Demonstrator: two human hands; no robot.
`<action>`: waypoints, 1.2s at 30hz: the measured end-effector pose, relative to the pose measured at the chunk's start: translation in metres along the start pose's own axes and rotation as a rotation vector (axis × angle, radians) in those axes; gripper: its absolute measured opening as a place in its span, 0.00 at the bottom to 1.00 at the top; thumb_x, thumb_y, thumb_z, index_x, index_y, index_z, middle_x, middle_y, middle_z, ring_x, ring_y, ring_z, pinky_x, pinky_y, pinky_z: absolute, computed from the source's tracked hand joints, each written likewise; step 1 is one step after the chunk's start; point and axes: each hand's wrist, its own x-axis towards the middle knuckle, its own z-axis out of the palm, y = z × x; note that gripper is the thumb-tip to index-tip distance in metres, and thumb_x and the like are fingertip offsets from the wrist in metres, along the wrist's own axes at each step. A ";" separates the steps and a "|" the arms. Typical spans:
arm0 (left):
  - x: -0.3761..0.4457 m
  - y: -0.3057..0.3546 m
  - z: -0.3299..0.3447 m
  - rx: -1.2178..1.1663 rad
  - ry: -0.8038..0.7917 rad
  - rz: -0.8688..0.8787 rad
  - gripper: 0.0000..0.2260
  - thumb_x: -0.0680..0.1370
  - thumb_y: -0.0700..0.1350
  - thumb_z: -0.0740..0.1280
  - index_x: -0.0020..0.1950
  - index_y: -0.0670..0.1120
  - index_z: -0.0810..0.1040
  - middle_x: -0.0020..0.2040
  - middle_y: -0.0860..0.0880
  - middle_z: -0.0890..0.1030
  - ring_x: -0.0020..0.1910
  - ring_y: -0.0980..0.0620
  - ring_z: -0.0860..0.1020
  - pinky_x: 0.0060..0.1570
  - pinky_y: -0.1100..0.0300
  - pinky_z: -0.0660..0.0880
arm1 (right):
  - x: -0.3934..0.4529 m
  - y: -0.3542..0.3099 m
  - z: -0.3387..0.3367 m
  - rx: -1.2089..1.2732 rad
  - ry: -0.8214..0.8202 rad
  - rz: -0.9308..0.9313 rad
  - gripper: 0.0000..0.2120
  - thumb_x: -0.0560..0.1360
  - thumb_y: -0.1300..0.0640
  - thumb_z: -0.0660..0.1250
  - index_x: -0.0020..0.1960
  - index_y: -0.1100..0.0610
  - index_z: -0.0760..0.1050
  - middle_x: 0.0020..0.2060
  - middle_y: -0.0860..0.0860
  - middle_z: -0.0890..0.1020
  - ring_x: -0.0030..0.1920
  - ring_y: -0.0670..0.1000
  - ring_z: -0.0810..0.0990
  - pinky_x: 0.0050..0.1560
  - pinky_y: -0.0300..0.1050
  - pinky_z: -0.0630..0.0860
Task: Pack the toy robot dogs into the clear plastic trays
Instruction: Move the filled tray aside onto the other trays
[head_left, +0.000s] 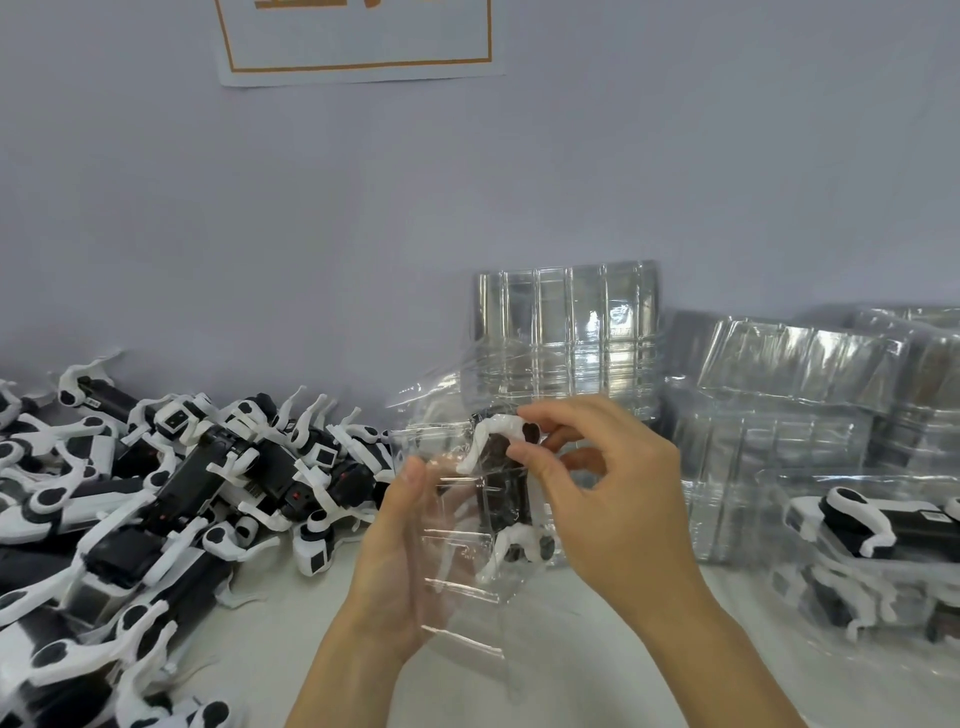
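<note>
Left hand (402, 551) grips the clear tray (457, 525) from the side, thumb on its front, held up over the table (571, 649). Right hand (597, 483) pinches the upper white leg of the toy robot dog (506, 493) sitting in it. Dog's body is half lost behind glare and fingers; long axis runs roughly up-down, can't tell which end is the head

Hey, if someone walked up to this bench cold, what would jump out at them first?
First, the two hands at centre: the left hand holds a clear plastic tray while the right hand pinches a white leg of the toy robot dog sitting in it. Next, the big jumbled pile of black-and-white robot dogs at left. Then the stacks of clear trays against the wall behind and at right.
</note>
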 end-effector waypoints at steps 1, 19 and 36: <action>0.000 0.000 -0.001 0.008 -0.007 -0.005 0.53 0.52 0.65 0.83 0.69 0.39 0.75 0.66 0.35 0.78 0.66 0.33 0.76 0.65 0.33 0.70 | 0.000 0.000 0.000 0.012 -0.001 0.005 0.11 0.71 0.61 0.77 0.52 0.51 0.84 0.43 0.41 0.81 0.45 0.45 0.81 0.44 0.32 0.77; 0.001 0.014 0.015 1.137 -0.122 0.328 0.29 0.56 0.73 0.73 0.53 0.65 0.75 0.59 0.62 0.77 0.60 0.62 0.76 0.56 0.62 0.72 | 0.026 0.011 -0.078 -0.159 -0.153 0.559 0.12 0.83 0.52 0.60 0.55 0.46 0.82 0.39 0.41 0.85 0.40 0.41 0.83 0.49 0.44 0.82; -0.011 -0.015 0.055 1.664 -0.159 0.605 0.44 0.54 0.84 0.61 0.66 0.72 0.54 0.74 0.65 0.45 0.74 0.63 0.40 0.76 0.51 0.45 | 0.020 0.011 -0.084 0.083 -0.298 0.714 0.33 0.69 0.46 0.78 0.69 0.32 0.68 0.61 0.45 0.78 0.61 0.48 0.79 0.55 0.48 0.78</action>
